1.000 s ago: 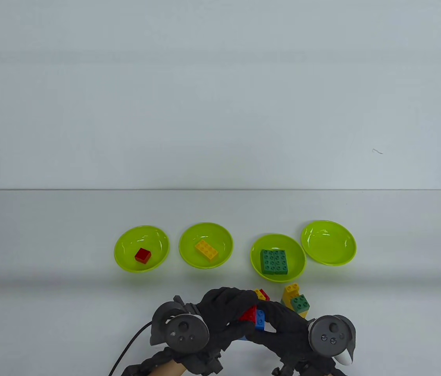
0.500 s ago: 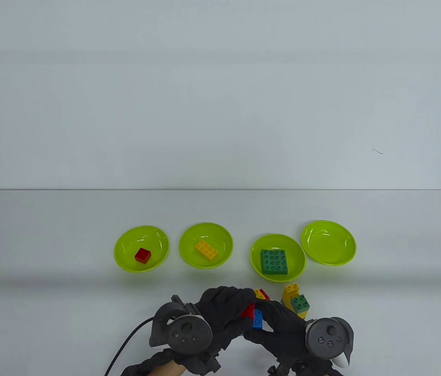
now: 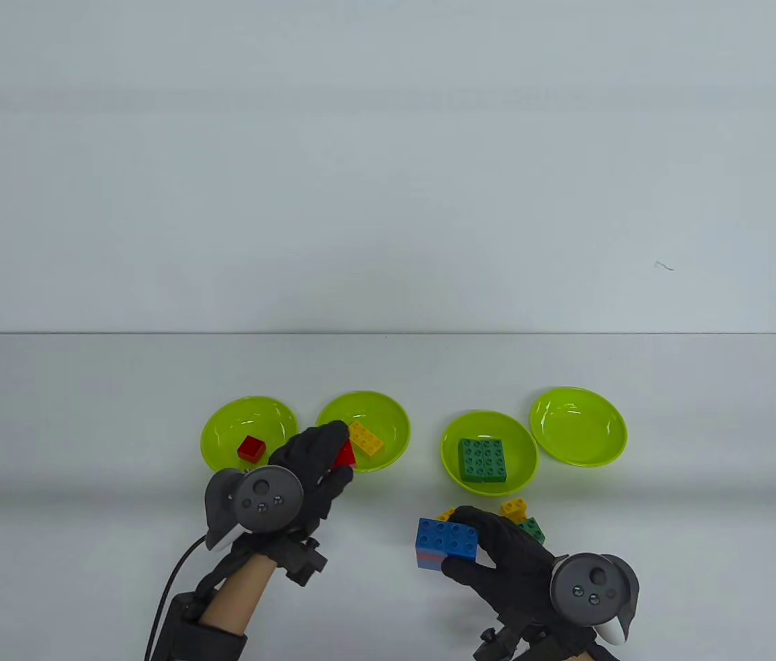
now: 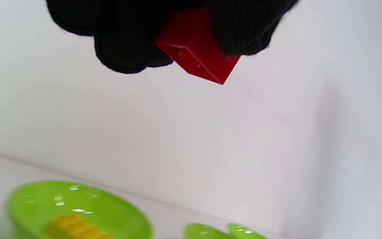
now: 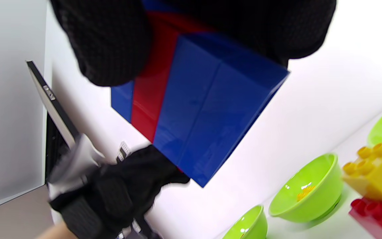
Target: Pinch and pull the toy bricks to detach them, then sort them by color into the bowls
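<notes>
From above, four green bowls stand in a row on the white tabletop (image 3: 85,413). The far-left bowl (image 3: 222,430) holds one small red brick (image 3: 250,448); the second bowl (image 3: 388,420) holds one yellow brick (image 3: 367,438); the third bowl (image 3: 456,430) holds a flat green block (image 3: 483,460) of bricks; the far-right bowl (image 3: 578,427) has nothing in it. The left hand (image 3: 308,458) pinches a red brick (image 3: 344,456) over the near rim of the second bowl, between the first two bowls. The right hand (image 3: 498,558) grips a blue stack (image 3: 446,542) with a thin red layer through its middle, held near the front edge. Just behind that hand sits a cluster of loose bricks (image 3: 522,520), yellow and green, partly hidden by the fingers. A black cable (image 3: 174,585) trails from the left wrist.

In the left wrist view, gloved fingertips (image 4: 124,49) pinch the red brick (image 4: 197,56), tilted corner-down, above the bowl with the yellow brick (image 4: 75,227).

In the right wrist view, the fingers (image 5: 111,43) curl round the blue stack (image 5: 207,113), its red layer showing between blue ones. The left hand (image 5: 118,192) shows below it. Two bowls, a yellow brick (image 5: 376,169) and a red brick (image 5: 376,212) lie at the right.
</notes>
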{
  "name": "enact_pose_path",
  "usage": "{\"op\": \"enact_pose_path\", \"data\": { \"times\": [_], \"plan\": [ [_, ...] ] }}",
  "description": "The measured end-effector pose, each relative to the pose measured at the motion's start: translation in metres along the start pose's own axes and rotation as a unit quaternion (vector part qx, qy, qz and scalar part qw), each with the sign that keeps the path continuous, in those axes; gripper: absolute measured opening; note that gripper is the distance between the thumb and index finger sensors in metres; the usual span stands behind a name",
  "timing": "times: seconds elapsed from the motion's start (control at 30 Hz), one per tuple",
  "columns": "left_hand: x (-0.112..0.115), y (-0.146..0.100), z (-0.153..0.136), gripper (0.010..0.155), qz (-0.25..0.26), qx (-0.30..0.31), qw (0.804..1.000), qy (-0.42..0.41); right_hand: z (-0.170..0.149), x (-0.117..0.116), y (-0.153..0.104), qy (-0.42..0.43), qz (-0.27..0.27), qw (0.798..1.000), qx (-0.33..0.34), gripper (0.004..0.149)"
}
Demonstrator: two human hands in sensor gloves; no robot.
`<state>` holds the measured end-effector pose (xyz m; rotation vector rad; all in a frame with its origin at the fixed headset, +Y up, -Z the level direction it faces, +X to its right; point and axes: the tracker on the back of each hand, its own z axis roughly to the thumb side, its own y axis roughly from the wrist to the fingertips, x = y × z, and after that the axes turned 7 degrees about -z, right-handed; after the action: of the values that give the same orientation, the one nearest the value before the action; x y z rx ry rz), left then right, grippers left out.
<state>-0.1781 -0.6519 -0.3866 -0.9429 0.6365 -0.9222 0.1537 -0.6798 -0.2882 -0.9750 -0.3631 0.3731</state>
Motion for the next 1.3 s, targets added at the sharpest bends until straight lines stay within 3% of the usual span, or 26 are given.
{"op": "enact_pose_path", "data": {
  "times": [0.13,0.4,0.57,0.63,0.73,0.83,0.97,1.13,1.3],
  "plan": [
    [0.009,0.009,-0.044,0.061,-0.025,-0.081,0.996,0.035,-0.006,0.007,0.001,-0.007,-0.01,1.0,-0.011,0.062],
    [0.023,0.013,-0.102,0.061,-0.055,-0.206,0.973,0.093,-0.009,0.01,0.003,-0.008,-0.013,1.0,-0.018,0.062],
    [0.027,0.009,-0.12,0.062,-0.056,-0.234,0.967,0.081,-0.009,0.009,0.004,-0.009,-0.011,1.0,-0.022,0.062],
    [0.024,0.006,-0.12,0.07,-0.052,-0.225,0.97,0.076,-0.009,0.009,0.004,-0.009,-0.011,1.0,-0.024,0.062],
    [0.016,0.004,-0.106,0.078,-0.045,-0.186,0.981,0.02,-0.011,0.009,0.005,-0.007,-0.011,0.999,-0.03,0.062],
    [0.004,0.002,-0.072,0.082,-0.042,-0.112,0.99,-0.07,-0.012,0.009,0.006,0.002,-0.015,0.999,-0.037,0.062],
    [0.001,-0.007,-0.02,0.084,-0.057,-0.006,0.984,-0.17,-0.01,0.01,0.006,0.019,-0.018,0.999,-0.042,0.062],
    [0.025,-0.028,0.041,0.085,-0.085,0.093,0.951,-0.282,-0.008,0.006,0.005,0.052,-0.007,0.997,-0.048,0.062],
    [0.055,-0.033,0.07,0.087,-0.121,0.133,0.939,-0.294,-0.004,-0.002,0.002,0.07,0.007,0.996,-0.045,0.062]
  ]
}}
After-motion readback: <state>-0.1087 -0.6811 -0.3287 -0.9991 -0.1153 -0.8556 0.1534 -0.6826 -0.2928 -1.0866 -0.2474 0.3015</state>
